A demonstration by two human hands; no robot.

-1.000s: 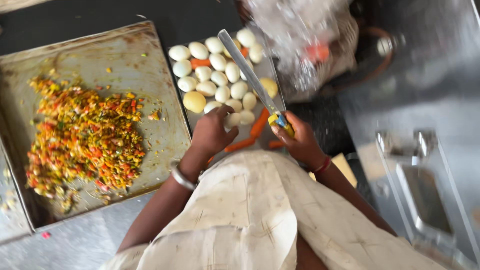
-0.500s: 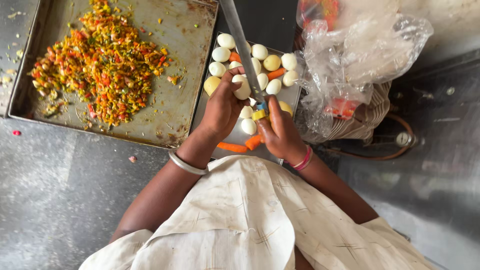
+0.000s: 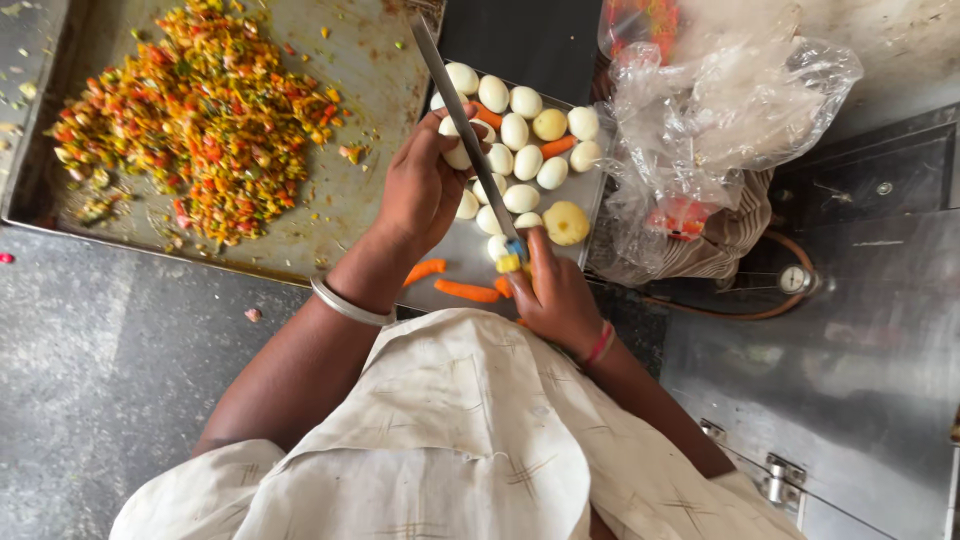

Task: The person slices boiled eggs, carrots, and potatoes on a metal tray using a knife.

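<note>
My left hand (image 3: 420,190), with a metal bangle on its wrist, curls round a peeled boiled egg (image 3: 457,156) at the left edge of a cluster of peeled eggs (image 3: 528,160). The eggs lie on a small steel tray (image 3: 455,262). My right hand (image 3: 556,298) grips the yellow and blue handle of a long knife (image 3: 458,108). Its blade runs up and to the left, across the held egg and over my left fingers. One yellowish, broken egg (image 3: 567,222) lies just above my right hand. Orange carrot pieces (image 3: 465,290) lie on the tray between my wrists.
A large worn metal tray (image 3: 350,200) on the left holds a heap of chopped mixed vegetables (image 3: 195,110). A crumpled clear plastic bag (image 3: 720,110) and striped cloth sit right of the eggs. A round gauge on a hose (image 3: 795,280) lies beside a steel surface at the right.
The view has swung, so both trays now sit higher and further left. My left hand has reached in among the eggs and closed on one. The knife stays in my right hand.
</note>
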